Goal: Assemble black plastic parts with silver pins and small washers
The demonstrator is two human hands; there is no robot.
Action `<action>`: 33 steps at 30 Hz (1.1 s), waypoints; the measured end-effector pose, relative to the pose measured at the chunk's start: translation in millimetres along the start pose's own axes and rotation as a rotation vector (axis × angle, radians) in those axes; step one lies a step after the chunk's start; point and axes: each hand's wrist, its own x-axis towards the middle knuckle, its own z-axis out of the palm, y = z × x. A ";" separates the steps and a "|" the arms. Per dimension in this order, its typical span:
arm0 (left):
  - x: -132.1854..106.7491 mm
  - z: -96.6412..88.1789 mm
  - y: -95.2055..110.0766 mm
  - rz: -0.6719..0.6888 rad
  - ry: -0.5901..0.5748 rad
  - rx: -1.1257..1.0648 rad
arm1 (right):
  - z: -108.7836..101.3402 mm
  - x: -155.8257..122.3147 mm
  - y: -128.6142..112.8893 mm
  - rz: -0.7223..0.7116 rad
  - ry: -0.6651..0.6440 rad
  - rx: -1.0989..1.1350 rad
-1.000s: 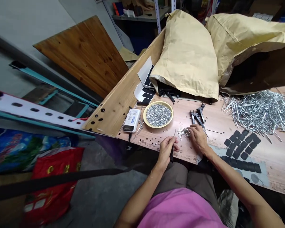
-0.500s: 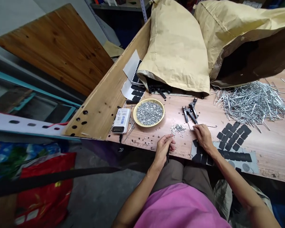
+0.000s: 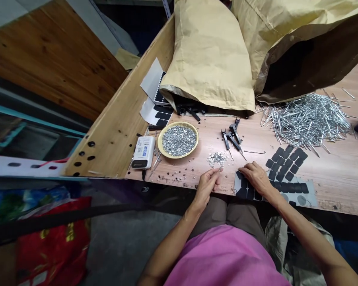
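At the near edge of the tabletop, your left hand is pinching a thin metal pin between thumb and fingertips, with its tip pointing toward the loose scatter of washers just beyond. Your right hand is resting palm down, fingers curled, on the sheet of black pads; whether it is gripping a pad cannot be told. Stock standing by: a yellow dish brimming with more washers, a few black clips lying together past the scatter, some loose pads beside the sheet, and a large heap of pins spreading well to your right. Judging by those quantities, you are working early in the batch: one pin is in hand, few pieces are lying set aside, and most of the supply is lying untouched.
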 end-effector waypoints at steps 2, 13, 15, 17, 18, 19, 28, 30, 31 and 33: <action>-0.9 5.1 -1.8 0.010 -0.030 0.009 | 1.8 -1.8 -3.5 -0.029 -0.006 -0.068; -11.9 31.9 -2.5 -0.155 -0.160 0.023 | -7.7 11.6 -15.8 0.455 0.218 0.803; -12.8 35.9 -2.6 -0.146 -0.177 0.007 | -9.9 13.8 -20.7 0.573 0.261 1.005; -12.6 39.6 -3.5 -0.135 -0.184 -0.007 | -12.3 15.0 -25.4 0.655 0.306 1.124; -12.3 41.1 -4.0 -0.130 -0.189 -0.012 | -13.7 15.1 -27.2 0.682 0.325 1.157; -11.9 42.5 -4.6 -0.122 -0.194 -0.017 | -15.0 15.0 -28.5 0.702 0.342 1.182; -10.8 48.6 -6.6 -0.089 -0.230 -0.019 | -17.7 7.7 -28.2 0.698 0.387 1.242; -11.2 49.7 -7.0 -0.099 -0.233 -0.015 | -18.7 4.8 -29.0 0.666 0.403 1.191; -11.6 50.0 -7.1 -0.102 -0.234 -0.014 | -19.9 3.2 -29.5 0.641 0.411 1.143; -12.3 49.7 -6.9 -0.104 -0.240 -0.013 | -24.0 0.0 -30.1 0.568 0.416 1.012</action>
